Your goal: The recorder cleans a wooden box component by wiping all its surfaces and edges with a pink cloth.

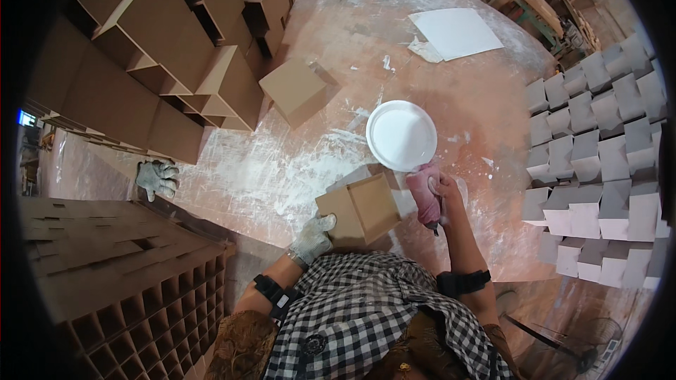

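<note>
My left hand [314, 238], in a grey work glove, is closed on the near left edge of a brown cardboard box [378, 205]. The box is tilted on the table just in front of my checked apron. My bare right hand [445, 187] grips a pink cloth-wrapped tool [424, 197] with a dark tip pointing toward me; its exact kind is unclear. The tool's far end is beside the near rim of a round white tub [375, 119], which has a smooth white surface inside. Beyond the held box, another brown box [294, 91] sits on the table.
Brown boxes [172, 35] are stacked at the far left. Near left stands a stack of cardboard with gridded cells [151, 317]. A loose grey glove [156, 179] lies at the left. White sheets [458, 32] rest far right on the smeared table [493, 105]. White-grey boxes [591, 155] are piled right.
</note>
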A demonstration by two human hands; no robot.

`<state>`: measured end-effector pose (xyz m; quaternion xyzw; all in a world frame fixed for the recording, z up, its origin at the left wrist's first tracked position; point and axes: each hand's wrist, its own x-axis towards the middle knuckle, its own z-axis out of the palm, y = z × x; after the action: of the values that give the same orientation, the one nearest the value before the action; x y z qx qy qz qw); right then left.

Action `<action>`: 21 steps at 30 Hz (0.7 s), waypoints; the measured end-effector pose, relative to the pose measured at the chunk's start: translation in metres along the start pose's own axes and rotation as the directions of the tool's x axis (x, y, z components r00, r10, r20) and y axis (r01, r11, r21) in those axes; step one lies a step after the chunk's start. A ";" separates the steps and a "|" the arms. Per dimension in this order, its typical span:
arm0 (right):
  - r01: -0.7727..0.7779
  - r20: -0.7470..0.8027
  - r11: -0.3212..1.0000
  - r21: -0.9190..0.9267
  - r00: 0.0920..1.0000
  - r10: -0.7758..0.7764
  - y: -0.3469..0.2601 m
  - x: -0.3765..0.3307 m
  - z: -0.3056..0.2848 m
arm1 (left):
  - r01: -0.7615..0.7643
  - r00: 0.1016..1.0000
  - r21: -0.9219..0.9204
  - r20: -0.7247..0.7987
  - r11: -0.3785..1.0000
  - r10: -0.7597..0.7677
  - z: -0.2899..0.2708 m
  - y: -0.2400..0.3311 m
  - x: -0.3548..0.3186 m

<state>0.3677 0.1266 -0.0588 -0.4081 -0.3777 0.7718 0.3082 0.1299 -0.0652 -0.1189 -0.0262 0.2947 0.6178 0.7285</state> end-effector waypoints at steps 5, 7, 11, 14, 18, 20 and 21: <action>0.165 0.233 0.886 -0.434 0.970 -0.067 -0.019 -0.045 0.040 | 0.017 1.000 0.007 -0.003 1.000 -0.016 -0.004 -0.001 0.001; 0.335 0.335 0.735 -0.590 0.929 -0.154 -0.016 -0.049 0.048 | 0.023 0.999 0.030 -0.041 0.999 -0.022 -0.005 0.000 0.001; 0.345 0.336 0.344 -0.873 0.938 -0.089 -0.012 -0.056 0.074 | 0.056 0.997 -0.045 -0.057 0.997 -0.058 -0.004 0.002 -0.002; 0.336 0.301 0.129 -0.933 0.925 -0.232 -0.004 -0.043 0.093 | 0.038 0.999 0.036 0.016 0.999 -0.038 -0.011 0.001 0.001; 0.253 0.204 0.094 -0.963 0.911 -0.358 0.000 -0.013 0.097 | 0.051 0.998 0.100 -0.045 0.994 -0.047 0.004 0.003 0.001; 0.176 0.139 0.102 -0.979 0.945 -0.295 -0.003 -0.012 0.091 | -0.003 0.999 0.184 -0.035 0.983 0.009 0.010 0.002 0.000; 0.118 0.095 0.092 -0.989 0.970 -0.225 -0.004 -0.020 0.088 | -0.011 0.999 0.157 -0.033 0.987 0.016 0.010 0.000 0.001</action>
<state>0.3020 0.0844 -0.0141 -0.4928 -0.8261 0.2663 0.0616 0.1338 -0.0604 -0.1109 0.0229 0.3550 0.5971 0.7190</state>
